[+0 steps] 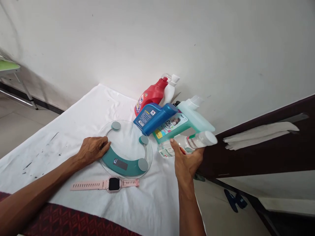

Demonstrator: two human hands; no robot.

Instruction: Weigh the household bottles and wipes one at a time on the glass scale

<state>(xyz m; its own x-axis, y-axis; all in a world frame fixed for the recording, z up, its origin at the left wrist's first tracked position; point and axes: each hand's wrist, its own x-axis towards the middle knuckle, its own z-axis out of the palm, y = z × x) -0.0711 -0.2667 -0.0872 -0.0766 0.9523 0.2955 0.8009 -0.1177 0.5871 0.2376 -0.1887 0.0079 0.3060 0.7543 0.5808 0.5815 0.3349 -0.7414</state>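
A round glass bathroom scale [125, 165] with a green band, a small display and grey pads lies on the white cloth. My left hand [92, 150] is at its left edge, fingers curled together over the rim and hiding part of it. My right hand [187, 162] is wrapped around a clear bottle [180, 144] with a white cap. That bottle leans to the right, its base close to a green jug [169, 126] at the table's right side. A pink-strapped smartwatch [114, 184] lies in front of the scale.
Behind the scale stand a blue bottle [155, 116], a red detergent bottle [152, 95] and a white bottle [170, 90], near the wall. A dark red patterned cloth [71, 221] runs along the front. Dark slippers [233, 199] lie on the floor at right; a green-topped stool [10, 66] stands far left.
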